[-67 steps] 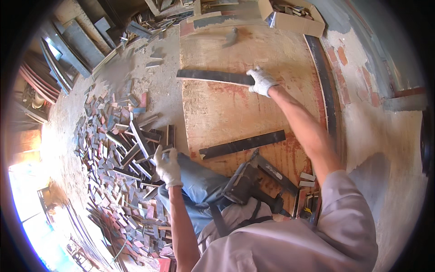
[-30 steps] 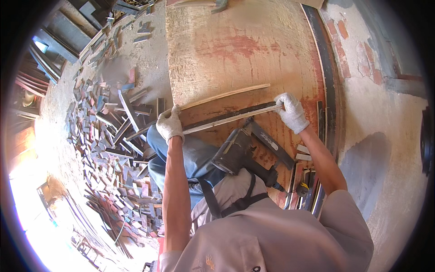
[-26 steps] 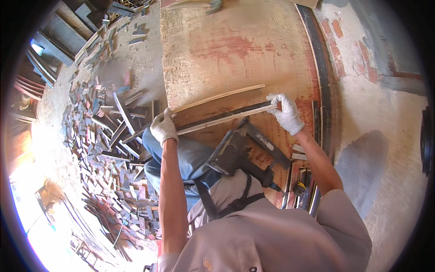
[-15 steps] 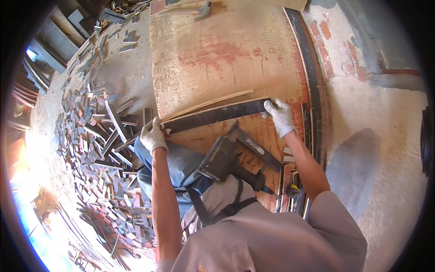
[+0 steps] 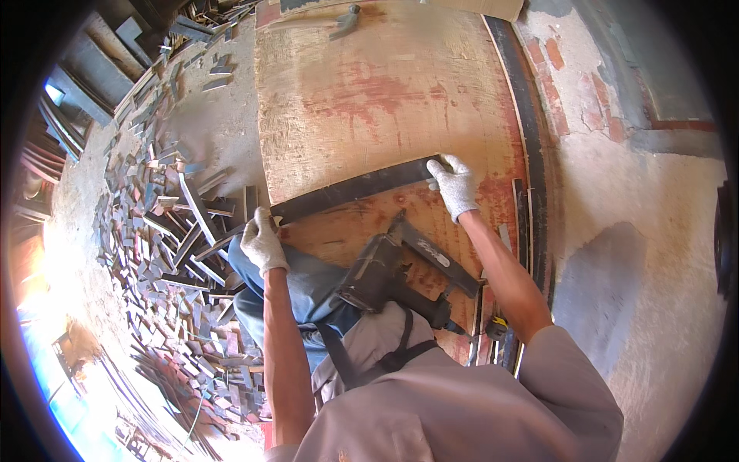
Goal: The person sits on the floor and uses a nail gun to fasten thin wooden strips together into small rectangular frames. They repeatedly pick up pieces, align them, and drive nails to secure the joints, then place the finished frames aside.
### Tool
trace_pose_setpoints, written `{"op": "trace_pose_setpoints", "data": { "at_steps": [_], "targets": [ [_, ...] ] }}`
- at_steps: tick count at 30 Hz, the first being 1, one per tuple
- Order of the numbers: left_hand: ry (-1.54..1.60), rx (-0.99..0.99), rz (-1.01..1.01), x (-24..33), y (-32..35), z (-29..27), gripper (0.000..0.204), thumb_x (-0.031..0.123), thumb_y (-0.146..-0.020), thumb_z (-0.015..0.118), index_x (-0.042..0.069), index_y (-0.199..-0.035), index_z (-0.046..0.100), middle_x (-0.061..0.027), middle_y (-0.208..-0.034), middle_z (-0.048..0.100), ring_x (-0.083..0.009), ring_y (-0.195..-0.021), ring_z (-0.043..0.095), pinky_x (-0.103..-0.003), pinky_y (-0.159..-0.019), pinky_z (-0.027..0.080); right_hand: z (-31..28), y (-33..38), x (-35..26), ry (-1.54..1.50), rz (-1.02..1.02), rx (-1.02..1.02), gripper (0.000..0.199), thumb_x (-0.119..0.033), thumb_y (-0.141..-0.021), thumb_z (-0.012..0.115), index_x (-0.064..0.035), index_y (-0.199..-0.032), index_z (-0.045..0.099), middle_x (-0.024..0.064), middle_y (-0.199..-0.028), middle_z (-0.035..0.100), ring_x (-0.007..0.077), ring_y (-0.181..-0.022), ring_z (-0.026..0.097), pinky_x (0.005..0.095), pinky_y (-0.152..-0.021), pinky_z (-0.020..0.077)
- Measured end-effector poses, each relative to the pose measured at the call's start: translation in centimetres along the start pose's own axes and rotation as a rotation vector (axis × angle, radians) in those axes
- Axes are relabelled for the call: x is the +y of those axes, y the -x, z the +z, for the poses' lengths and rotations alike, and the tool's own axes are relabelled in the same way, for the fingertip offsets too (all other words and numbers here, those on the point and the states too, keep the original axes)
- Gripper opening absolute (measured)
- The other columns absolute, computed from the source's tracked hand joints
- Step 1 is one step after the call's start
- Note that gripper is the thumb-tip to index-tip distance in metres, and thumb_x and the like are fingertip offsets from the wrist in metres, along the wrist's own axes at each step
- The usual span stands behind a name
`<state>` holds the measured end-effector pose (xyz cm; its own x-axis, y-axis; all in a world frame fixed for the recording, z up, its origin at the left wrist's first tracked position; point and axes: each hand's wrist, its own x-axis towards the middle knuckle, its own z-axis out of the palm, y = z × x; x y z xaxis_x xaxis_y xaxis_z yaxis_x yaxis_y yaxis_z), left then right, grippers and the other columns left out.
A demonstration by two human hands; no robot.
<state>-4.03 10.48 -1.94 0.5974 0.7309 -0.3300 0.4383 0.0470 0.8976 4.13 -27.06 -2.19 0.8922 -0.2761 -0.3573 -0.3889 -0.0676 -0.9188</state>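
Head view: long dark flat strip (image 5: 354, 189) lies across the pale reddish plywood sheet (image 5: 377, 92). Gloved left hand (image 5: 262, 242) closed on its near end; gloved right hand (image 5: 454, 183) presses the far end (grip apparently fingertip only). Black nail gun (image 5: 392, 269) just beside. Judgement: keep both ends pinned flat, edges aligned.

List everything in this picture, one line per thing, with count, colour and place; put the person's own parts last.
dark strip: one, black, lying across the plywood sheet, held at both ends
plywood sheet: one, tan with red stains, on the floor in the middle
nail gun: one, black, on the near part of the sheet, by the person's knee
hammer: one, grey, at the far edge of the sheet
long dark strips: a few, black, along the sheet's right edge
wood offcuts: many, grey and brown, heaped at left
left hand: white glove, gripping the strip's left end
right hand: white glove, pressing the strip's right end
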Motion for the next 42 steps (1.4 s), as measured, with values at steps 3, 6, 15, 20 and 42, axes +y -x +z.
{"op": "trace_pose_setpoints", "data": {
  "at_steps": [3, 6, 15, 20, 42],
  "targets": [
    [-0.156, -0.005, 0.201, -0.6, 0.7, -0.4, 0.032, 0.021, -0.087, 0.085, -0.002, -0.107, 0.079, -0.0098, -0.092, 0.078, -0.013, -0.081, 0.07, -0.028, -0.077, 0.056, 0.7, 0.4, -0.1, 0.034, -0.004, -0.006, 0.036, -0.016, -0.096, 0.075, 0.0021, -0.126, 0.067, 0.0056, -0.094, 0.074, 0.0103, -0.064, 0.067, 0.0241, -0.054, 0.053],
    [-0.132, -0.046, 0.128, -0.2, 0.9, -0.5, 0.032, 0.016, -0.084, 0.086, -0.002, -0.11, 0.078, -0.0105, -0.096, 0.078, -0.0137, -0.084, 0.071, -0.029, -0.077, 0.058, 0.8, 0.4, 0.3, 0.087, -0.04, -0.009, 0.033, -0.017, -0.098, 0.073, 0.0009, -0.125, 0.068, 0.0044, -0.091, 0.073, 0.0098, -0.064, 0.068, 0.0244, -0.055, 0.0536],
    [-0.051, -0.078, -0.037, -1.0, 1.0, -1.1, 0.036, 0.007, -0.079, 0.086, -0.003, -0.113, 0.076, -0.0075, -0.095, 0.074, -0.013, -0.081, 0.066, -0.027, -0.074, 0.055, -0.8, -0.4, 1.5, 0.191, -0.221, -0.032, 0.024, -0.014, -0.098, 0.072, 0.0003, -0.118, 0.071, 0.0033, -0.091, 0.071, 0.007, -0.066, 0.065, 0.0245, -0.053, 0.0542],
    [-0.013, -0.084, -0.061, -1.4, 0.9, -1.7, 0.036, 0.004, -0.079, 0.085, -0.003, -0.113, 0.076, -0.0075, -0.095, 0.074, -0.0138, -0.081, 0.067, -0.028, -0.075, 0.056, -0.3, 0.4, 0.5, 0.055, -0.025, -0.012, 0.025, -0.009, -0.096, 0.073, -0.0007, -0.12, 0.07, 0.0038, -0.092, 0.072, 0.0064, -0.065, 0.063, 0.0223, -0.054, 0.0555],
    [-0.033, -0.031, -0.117, -0.5, 2.3, -1.5, 0.034, 0.004, -0.084, 0.084, 0.0, -0.116, 0.074, -0.0065, -0.095, 0.074, -0.0124, -0.076, 0.068, -0.025, -0.064, 0.059, -0.8, -0.4, 0.2, 0.285, -0.118, -0.038, 0.013, -0.013, -0.096, 0.072, -0.0019, -0.101, 0.066, 0.0044, -0.074, 0.067, 0.0094, -0.053, 0.059, 0.0293, -0.05, 0.048]
  ]
}}
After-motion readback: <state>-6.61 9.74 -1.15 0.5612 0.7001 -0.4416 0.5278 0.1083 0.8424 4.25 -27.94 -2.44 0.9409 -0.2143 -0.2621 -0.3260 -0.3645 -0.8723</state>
